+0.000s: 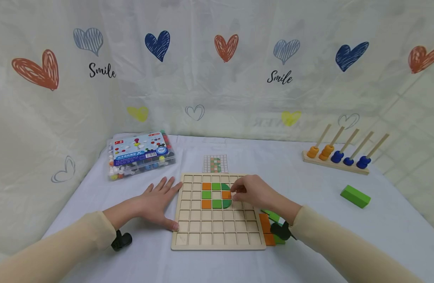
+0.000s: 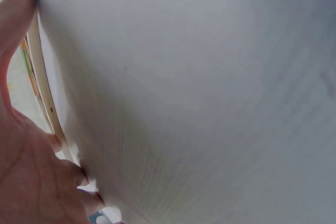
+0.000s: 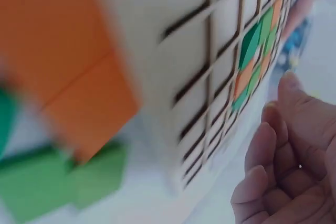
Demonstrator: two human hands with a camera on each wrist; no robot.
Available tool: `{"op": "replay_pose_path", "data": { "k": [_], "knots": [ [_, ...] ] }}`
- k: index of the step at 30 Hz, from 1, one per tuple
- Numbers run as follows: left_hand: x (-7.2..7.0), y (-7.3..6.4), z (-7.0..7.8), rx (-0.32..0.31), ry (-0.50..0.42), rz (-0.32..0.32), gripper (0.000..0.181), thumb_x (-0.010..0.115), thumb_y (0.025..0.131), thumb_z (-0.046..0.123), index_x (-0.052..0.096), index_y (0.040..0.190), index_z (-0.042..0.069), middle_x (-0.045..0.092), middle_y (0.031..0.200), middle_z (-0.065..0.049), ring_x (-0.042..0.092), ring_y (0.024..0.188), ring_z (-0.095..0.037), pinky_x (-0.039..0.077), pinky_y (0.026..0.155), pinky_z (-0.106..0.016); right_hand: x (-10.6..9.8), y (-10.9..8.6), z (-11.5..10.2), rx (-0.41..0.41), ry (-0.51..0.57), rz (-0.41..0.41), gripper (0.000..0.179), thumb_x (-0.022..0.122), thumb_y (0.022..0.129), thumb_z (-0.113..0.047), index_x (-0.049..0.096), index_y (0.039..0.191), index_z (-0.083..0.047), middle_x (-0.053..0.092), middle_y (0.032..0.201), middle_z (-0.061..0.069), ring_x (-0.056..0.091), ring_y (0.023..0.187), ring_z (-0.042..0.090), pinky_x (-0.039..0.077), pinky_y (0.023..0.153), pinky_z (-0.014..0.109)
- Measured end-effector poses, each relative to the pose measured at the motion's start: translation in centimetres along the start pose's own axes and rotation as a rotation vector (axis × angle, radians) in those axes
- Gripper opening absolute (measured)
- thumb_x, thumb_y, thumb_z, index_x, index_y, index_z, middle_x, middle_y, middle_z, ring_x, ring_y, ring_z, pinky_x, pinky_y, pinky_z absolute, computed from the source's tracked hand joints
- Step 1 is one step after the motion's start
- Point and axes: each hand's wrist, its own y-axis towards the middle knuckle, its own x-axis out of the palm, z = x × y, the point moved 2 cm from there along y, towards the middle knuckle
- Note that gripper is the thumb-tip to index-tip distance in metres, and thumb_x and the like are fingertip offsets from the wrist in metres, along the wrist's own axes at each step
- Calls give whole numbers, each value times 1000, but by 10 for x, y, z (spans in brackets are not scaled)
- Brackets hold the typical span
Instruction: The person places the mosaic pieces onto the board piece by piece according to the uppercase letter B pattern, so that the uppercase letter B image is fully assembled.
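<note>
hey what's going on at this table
A person's left hand is spread against a wooden grid board. Their right hand is beside eight orange and green tiles set around a bare cell, with nothing visible in its grip. A pattern card lies beyond the board, and loose tiles lie to its right.

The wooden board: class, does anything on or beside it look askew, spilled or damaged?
Nothing on the wooden board looks damaged or spilled; the placed tiles sit squarely in their cells. Beside its right edge, loose tiles lie unevenly, a green one slanted, perhaps just spares.
</note>
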Motion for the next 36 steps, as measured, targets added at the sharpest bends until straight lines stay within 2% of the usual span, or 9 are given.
{"op": "replay_pose_path", "data": {
  "k": [8, 16, 23, 28, 32, 36],
  "knots": [
    [0, 0, -1, -5, 1, -3, 129, 76, 75, 74, 10, 166, 10, -1, 172, -22, -4, 158, -48, 3, 120, -75, -25, -24, 45, -16, -37, 31, 17, 73, 94, -8, 76, 110, -4, 74, 97, 0, 62, 87, 12, 54, 79, 31],
    [3, 2, -2, -6, 13, -1, 129, 76, 74, 74, 10, 166, 11, 0, 172, -22, -3, 158, -49, 4, 119, -77, -26, -45, 69, 53, -24, -15, 15, 75, 92, -11, 76, 106, -6, 73, 93, -3, 60, 85, 12, 54, 77, 30],
    [2, 1, 0, -1, 14, 2, 129, 76, 75, 73, 10, 165, 10, 0, 172, -23, -3, 158, -49, 5, 119, -77, -18, -45, 71, 100, -17, -52, 17, 80, 89, -19, 75, 99, -7, 69, 85, -3, 56, 76, 12, 51, 69, 26],
    [3, 3, -3, 3, 1, 0, 131, 75, 73, 76, 10, 165, 9, -1, 172, -23, -4, 157, -49, 3, 118, -77, -16, -43, 68, 123, -33, -49, 16, 81, 88, -20, 72, 94, -8, 66, 80, -2, 55, 73, 12, 50, 65, 27],
    [4, 4, -5, 0, -2, -8, 135, 73, 69, 82, 8, 166, 13, -3, 172, -20, -8, 158, -46, 0, 120, -76, -14, -42, 66, 126, -46, -53, 16, 82, 87, -19, 71, 92, -8, 65, 79, -2, 54, 73, 12, 50, 66, 27],
    [6, 6, -10, 0, -5, -6, 138, 71, 66, 86, 8, 166, 15, -4, 173, -19, -10, 159, -44, -2, 120, -75, -14, -41, 65, 106, -70, -62, 16, 81, 87, -16, 71, 96, -7, 66, 86, -1, 56, 78, 13, 53, 73, 30]
  ]
}}
